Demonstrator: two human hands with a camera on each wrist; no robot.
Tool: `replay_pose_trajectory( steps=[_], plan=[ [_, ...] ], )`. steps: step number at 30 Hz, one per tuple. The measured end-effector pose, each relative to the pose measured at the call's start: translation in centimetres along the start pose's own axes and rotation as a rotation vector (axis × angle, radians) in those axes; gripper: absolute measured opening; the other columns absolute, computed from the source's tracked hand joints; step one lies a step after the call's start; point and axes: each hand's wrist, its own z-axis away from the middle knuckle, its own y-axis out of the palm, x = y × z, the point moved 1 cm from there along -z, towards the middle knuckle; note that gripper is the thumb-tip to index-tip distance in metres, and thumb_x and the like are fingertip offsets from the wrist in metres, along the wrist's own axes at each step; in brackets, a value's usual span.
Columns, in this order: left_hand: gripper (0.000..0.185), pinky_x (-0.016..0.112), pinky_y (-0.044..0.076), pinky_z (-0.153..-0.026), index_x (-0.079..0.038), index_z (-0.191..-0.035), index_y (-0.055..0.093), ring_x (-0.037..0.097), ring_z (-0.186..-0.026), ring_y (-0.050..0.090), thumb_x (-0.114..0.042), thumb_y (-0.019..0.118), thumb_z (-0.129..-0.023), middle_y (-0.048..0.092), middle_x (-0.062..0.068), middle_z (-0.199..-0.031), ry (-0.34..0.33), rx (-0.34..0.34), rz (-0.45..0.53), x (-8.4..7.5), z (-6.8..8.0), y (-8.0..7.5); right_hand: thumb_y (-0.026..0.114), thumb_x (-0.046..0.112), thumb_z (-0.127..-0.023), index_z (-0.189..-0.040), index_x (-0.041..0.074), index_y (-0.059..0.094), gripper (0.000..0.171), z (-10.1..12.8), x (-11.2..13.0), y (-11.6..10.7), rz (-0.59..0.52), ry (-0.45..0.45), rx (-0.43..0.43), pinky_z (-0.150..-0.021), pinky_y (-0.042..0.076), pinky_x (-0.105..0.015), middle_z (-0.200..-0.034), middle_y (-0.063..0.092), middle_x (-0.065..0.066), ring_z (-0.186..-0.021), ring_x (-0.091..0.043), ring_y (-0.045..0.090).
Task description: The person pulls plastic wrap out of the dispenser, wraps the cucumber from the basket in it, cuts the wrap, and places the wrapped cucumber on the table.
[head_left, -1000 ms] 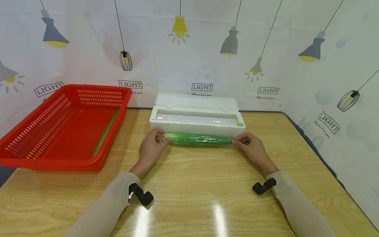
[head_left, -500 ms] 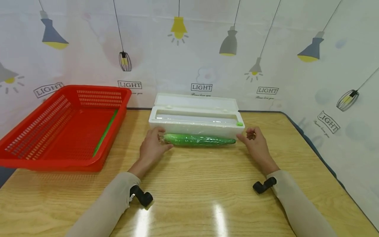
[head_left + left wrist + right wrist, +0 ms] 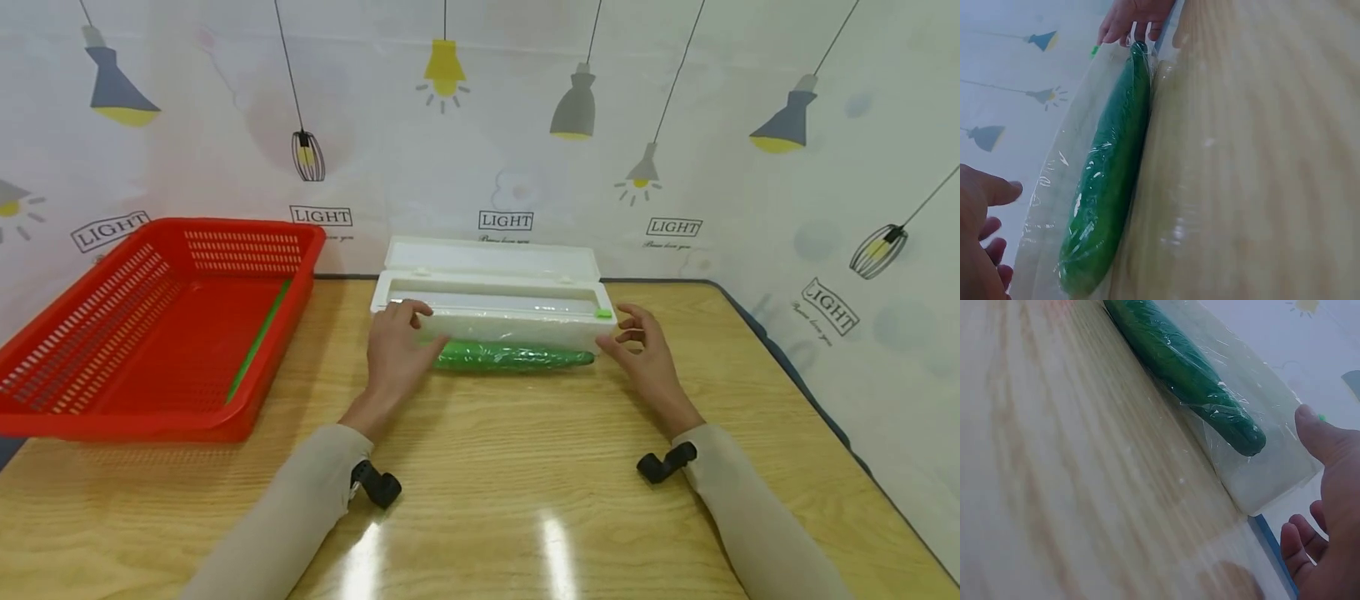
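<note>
A green cucumber (image 3: 513,357) wrapped in clear plastic film lies along the front of a white cling film dispenser (image 3: 517,327), whose lid (image 3: 491,258) stands raised at the back. My left hand (image 3: 396,343) is at the dispenser's left end, thumb and fingers apart, and hides the cucumber's pale end in the head view. At the other end my right hand (image 3: 643,354) hovers by the dispenser's corner with its fingers loosely bent around nothing. In the right wrist view, loose film (image 3: 1213,434) trails from the cucumber's dark tip.
To the left stands a red perforated basket (image 3: 258,404) with a long green strip (image 3: 258,342) along its inner right side. A small green slider (image 3: 603,313) sits at the dispenser's right end. Behind the wooden table (image 3: 480,467) hangs a lamp-print backdrop (image 3: 360,83).
Both hands have let go of the wrapped cucumber's ends. The left hand has risen toward the dispenser's top edge, and the right hand has shifted outward and up. The cucumber stays in place.
</note>
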Motion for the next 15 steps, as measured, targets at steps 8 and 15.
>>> replay_pose_trajectory(
  steps=[8, 15],
  plan=[
    [0.034, 0.040, 0.035, -0.075, -0.008, -0.103, 0.063, 0.024, -0.088, 0.047, -0.024, 0.080, -0.079, 0.056, 0.006, -0.089, 0.204, 0.037, 0.000, -2.4, -2.0, 1.8, 0.067, 0.018, -0.091, -0.141, 0.005, 0.042, 0.057, 0.3, 2.7, 0.4, -0.031, -0.001, -0.006, -0.079, 0.041, -0.027, -0.121, 0.040, -0.017, -0.108, -0.038, 0.046],
    [0.031, 0.042, 0.038, -0.076, -0.009, -0.103, 0.064, 0.023, -0.084, 0.049, -0.027, 0.078, -0.082, 0.056, 0.004, -0.085, 0.302, 0.129, -0.012, -4.5, -3.1, 4.1, 0.070, 0.018, -0.089, -0.141, 0.010, 0.045, 0.058, -0.6, 2.6, 1.2, -0.055, -0.028, 0.010, -0.076, 0.044, -0.022, -0.129, 0.036, -0.012, -0.102, -0.020, 0.045]
  ],
)
